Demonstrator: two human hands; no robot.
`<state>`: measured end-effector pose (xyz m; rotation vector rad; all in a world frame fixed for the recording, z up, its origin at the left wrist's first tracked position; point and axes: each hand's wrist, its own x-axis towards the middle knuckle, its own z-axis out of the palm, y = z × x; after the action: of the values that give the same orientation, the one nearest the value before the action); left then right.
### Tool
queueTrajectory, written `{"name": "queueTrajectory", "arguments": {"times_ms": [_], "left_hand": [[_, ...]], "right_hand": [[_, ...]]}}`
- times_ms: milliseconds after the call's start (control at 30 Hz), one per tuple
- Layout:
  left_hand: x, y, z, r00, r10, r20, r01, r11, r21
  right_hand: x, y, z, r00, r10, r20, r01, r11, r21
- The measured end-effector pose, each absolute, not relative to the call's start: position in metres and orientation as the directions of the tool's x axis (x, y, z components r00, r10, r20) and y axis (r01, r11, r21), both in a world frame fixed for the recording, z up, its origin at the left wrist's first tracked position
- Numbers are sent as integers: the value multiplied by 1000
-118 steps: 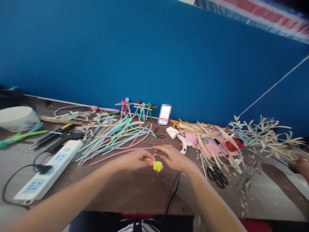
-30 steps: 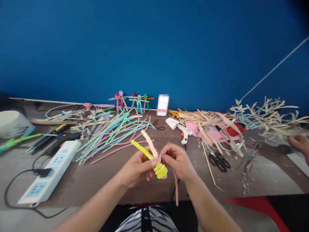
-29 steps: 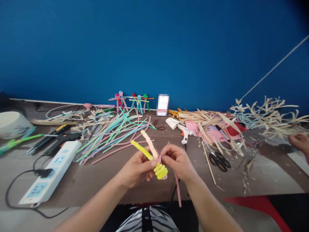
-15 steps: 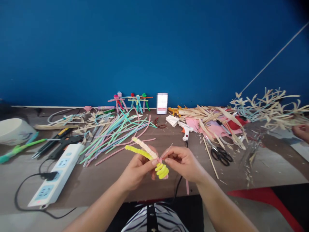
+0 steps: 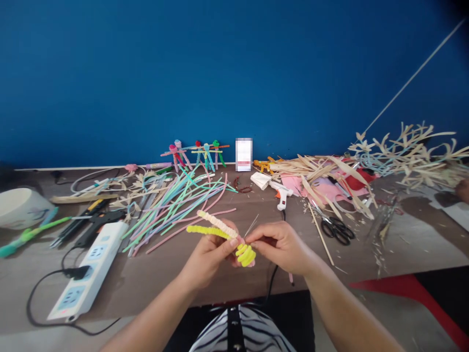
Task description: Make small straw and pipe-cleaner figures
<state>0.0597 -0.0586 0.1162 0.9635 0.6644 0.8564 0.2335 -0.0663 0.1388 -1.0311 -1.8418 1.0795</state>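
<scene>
Between my hands is a pipe-cleaner figure (image 5: 245,255) with a coiled yellow lower part. Two fuzzy legs or arms, one yellow and one pale peach, stick out from it to the upper left. My left hand (image 5: 216,250) is closed round the figure, thumb on top near its pink middle. My right hand (image 5: 280,244) pinches at the pink middle with thumb and forefinger. Thin bare strands (image 5: 252,223) rise past its fingertips, and what exactly the pinch holds is hidden. Behind my hands lies a pile of pastel pipe cleaners (image 5: 176,208).
A white power strip (image 5: 90,274) and black glue gun (image 5: 98,226) are at left. Finished pipe-cleaner dolls (image 5: 207,155) lean on the blue wall. To the right lie a white glue gun (image 5: 283,194), scissors (image 5: 337,230) and dry leaf strips (image 5: 311,171). Another person's hand (image 5: 463,190) shows at the right edge.
The view has shifted slightly. My right fingertips have moved a little at the figure's pink middle, and the thin strands tilt differently. The other person's hand has drawn partly out of view.
</scene>
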Motion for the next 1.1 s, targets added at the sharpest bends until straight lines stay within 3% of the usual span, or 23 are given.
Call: {"name": "queueTrajectory", "arguments": {"times_ms": [433,667,900,1000,1100], "left_hand": [[67,-55,120,368,926,-85,-313,210,926],[70,-51,116,278,957,-81,-161,130,978],[70,-41,118,357,934,30,249,-126,960],[69,-37,119,412,910,43,312,-186,932],[66,-37,124,481,876,30,304,-198,932]], "right_hand": [[236,-68,145,-379,908,179,433,345,-833],[236,-73,156,-449,880,153,673,446,-590],[224,-74,175,-493,870,6,866,491,-92],[225,-66,185,-531,847,1,847,531,-37],[233,-53,192,-576,817,-17,811,569,-131]]}}
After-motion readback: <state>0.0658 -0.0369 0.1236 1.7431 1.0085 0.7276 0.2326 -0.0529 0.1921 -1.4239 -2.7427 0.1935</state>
